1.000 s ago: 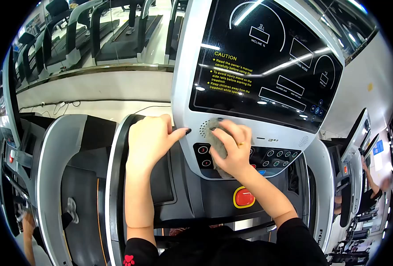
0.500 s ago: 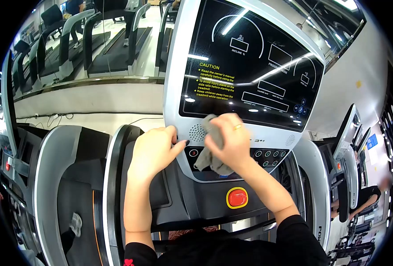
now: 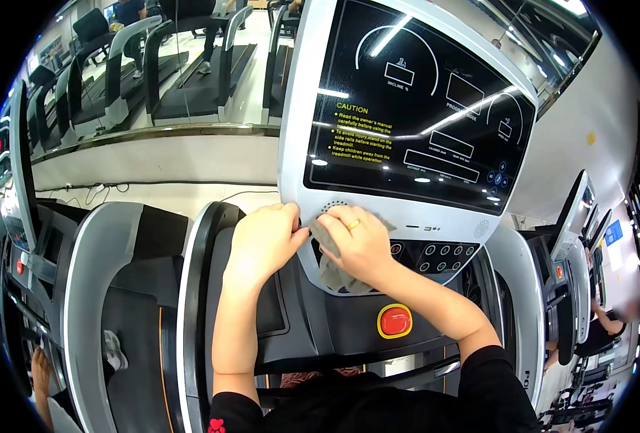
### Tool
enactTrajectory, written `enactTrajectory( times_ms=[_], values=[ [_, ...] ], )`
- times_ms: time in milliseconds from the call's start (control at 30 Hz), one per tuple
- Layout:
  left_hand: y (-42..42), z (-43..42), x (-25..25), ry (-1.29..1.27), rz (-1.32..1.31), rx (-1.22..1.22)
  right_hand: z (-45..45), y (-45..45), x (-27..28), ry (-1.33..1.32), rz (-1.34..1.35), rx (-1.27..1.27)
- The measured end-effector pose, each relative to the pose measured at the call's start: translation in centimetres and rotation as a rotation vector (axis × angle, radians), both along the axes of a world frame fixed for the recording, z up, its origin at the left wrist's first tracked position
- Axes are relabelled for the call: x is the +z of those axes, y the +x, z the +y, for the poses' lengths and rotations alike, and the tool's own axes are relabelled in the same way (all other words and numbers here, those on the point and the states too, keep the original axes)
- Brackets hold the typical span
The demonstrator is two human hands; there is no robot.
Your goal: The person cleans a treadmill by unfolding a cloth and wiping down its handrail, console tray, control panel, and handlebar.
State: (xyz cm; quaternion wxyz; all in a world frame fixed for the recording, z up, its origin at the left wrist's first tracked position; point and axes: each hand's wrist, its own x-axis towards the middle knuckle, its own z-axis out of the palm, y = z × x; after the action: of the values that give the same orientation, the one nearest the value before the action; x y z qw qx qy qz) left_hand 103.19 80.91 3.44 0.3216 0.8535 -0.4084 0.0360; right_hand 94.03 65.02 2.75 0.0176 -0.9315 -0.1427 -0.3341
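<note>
Gray cloth (image 3: 338, 276) lies bunched on the lower left of the treadmill console (image 3: 413, 211), across the left end of the button panel (image 3: 446, 257) and just beside the left speaker grille (image 3: 334, 207). Right hand (image 3: 359, 245): grip closed on the cloth, fingers bent over it. Left hand (image 3: 266, 238): fingers curled at the console's left edge; cannot tell whether its grip closes around the rim.

Extent: contact between cloth and console appears made; judged mid-action, since the cloth is in hand on the surface. The display (image 3: 377, 184), right speaker grille (image 3: 482, 228) and right-hand buttons lie outside the cloth's cover. Which areas are finished and which remain cannot be determined; glare crosses the display.
</note>
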Motion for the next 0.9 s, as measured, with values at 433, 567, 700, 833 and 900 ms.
enactTrajectory(
  times_ms=[433,567,700,833,900],
  values=[
    [-0.1,0.2,0.2,0.005,0.049,-0.019,-1.1,0.6,0.8,0.097,-0.083,-0.098],
    [-0.1,0.3,0.4,0.018,0.074,-0.011,-0.4,0.3,-0.4,-0.017,-0.028,-0.023],
    [-0.1,0.3,0.3,0.024,0.069,-0.027,-0.8,0.7,1.1,0.05,0.004,-0.007],
    [0.0,0.3,0.3,0.029,0.043,-0.031,0.1,0.8,0.0,0.042,-0.035,-0.053],
    [0.0,0.1,0.4,0.041,0.033,-0.033,0.3,0.6,-0.1,-0.076,-0.017,0.031]
  ],
)
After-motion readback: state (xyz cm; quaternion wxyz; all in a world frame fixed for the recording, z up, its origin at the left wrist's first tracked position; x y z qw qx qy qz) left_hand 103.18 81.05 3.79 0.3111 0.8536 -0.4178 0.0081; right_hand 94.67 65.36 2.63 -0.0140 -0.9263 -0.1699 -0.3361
